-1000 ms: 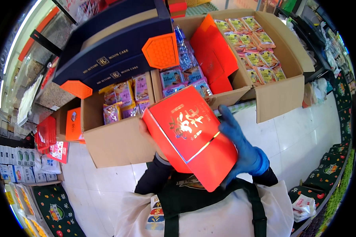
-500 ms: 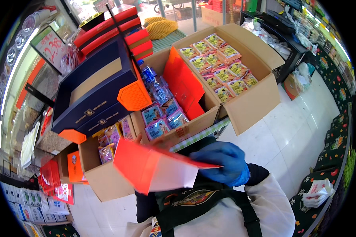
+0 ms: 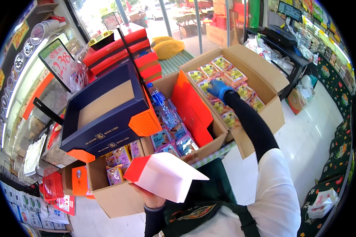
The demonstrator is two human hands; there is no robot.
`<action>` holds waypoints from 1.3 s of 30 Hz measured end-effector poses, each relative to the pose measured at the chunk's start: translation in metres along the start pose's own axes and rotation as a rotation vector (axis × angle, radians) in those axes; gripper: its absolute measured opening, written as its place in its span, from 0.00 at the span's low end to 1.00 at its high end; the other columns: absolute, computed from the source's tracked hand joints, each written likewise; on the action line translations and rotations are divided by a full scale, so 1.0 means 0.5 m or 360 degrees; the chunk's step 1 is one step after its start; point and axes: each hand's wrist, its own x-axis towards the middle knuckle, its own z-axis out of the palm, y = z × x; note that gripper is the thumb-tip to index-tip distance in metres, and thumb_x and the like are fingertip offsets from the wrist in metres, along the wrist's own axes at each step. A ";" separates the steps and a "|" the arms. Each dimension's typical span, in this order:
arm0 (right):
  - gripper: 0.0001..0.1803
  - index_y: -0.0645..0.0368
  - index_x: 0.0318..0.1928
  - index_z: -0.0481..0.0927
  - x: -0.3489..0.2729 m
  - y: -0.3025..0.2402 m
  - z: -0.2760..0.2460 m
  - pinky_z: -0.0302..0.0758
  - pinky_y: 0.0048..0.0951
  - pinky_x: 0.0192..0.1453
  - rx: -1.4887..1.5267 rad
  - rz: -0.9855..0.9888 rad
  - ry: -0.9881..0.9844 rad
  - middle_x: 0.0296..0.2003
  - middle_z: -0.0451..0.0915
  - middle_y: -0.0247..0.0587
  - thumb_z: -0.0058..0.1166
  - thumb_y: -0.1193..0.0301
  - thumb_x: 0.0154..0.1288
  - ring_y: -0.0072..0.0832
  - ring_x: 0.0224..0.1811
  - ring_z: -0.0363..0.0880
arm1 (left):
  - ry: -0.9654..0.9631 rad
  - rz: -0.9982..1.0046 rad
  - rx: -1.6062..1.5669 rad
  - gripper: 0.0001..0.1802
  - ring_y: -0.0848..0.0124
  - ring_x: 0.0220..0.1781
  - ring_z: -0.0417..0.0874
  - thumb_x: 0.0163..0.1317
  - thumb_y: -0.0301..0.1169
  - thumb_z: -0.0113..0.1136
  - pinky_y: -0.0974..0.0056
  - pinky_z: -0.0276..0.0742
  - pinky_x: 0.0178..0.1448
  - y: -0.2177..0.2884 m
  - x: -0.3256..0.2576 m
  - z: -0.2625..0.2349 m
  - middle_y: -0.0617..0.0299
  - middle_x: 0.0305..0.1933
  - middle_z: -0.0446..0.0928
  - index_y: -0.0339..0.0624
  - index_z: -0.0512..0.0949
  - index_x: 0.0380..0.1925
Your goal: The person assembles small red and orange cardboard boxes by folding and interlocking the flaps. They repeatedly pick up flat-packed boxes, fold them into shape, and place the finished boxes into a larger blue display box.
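My bare left hand (image 3: pixel 149 197) grips a red paper box (image 3: pixel 162 173) from below. The box is open, with its white inside facing up and a flap sticking out to the right. My right hand (image 3: pixel 218 91), in a blue glove, is stretched far forward over a large cardboard carton. It touches the yellow and pink snack packs (image 3: pixel 235 76) lying there in rows. Its fingers point down among the packs, and I cannot make out whether they hold one.
Left of the snack carton (image 3: pixel 261 67) stands another carton (image 3: pixel 209 150) with blue packs, a bottle (image 3: pixel 168 114) and a red-orange folded box (image 3: pixel 192 108). A dark blue gift box (image 3: pixel 105 130) overhangs a carton of purple packs (image 3: pixel 115 173). Red boxes (image 3: pixel 118 47) are stacked behind.
My right hand has let go of the red box and reached forward onto the snack packs. The red box now rests in my left hand alone, turned with its white inside up.
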 end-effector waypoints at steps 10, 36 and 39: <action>0.39 0.67 0.46 0.77 0.016 -0.122 0.028 0.71 0.40 0.60 -0.0115 0.0234 -0.0174 0.46 0.78 0.63 0.66 0.45 0.44 0.47 0.55 0.76 | -0.0043 0.0078 0.0111 0.45 0.63 0.70 0.60 0.61 0.68 0.33 0.53 0.54 0.71 -0.006 -0.028 -0.046 0.62 0.69 0.59 0.49 0.53 0.68; 0.36 0.64 0.71 0.45 -0.591 -0.416 -0.228 0.49 0.36 0.73 0.2100 -0.0805 -0.1256 0.69 0.53 0.48 0.44 0.73 0.67 0.34 0.72 0.53 | -0.0062 0.0348 0.0107 0.40 0.63 0.66 0.66 0.62 0.62 0.42 0.55 0.62 0.68 -0.037 -0.077 0.004 0.60 0.65 0.64 0.45 0.58 0.64; 0.31 0.63 0.69 0.52 -0.610 -0.423 -0.189 0.59 0.36 0.68 0.1523 -0.1008 -0.0793 0.62 0.65 0.47 0.43 0.72 0.69 0.35 0.65 0.64 | -0.0096 0.0339 0.0118 0.41 0.62 0.65 0.67 0.61 0.63 0.43 0.54 0.64 0.67 -0.059 -0.082 0.004 0.58 0.65 0.64 0.44 0.57 0.64</action>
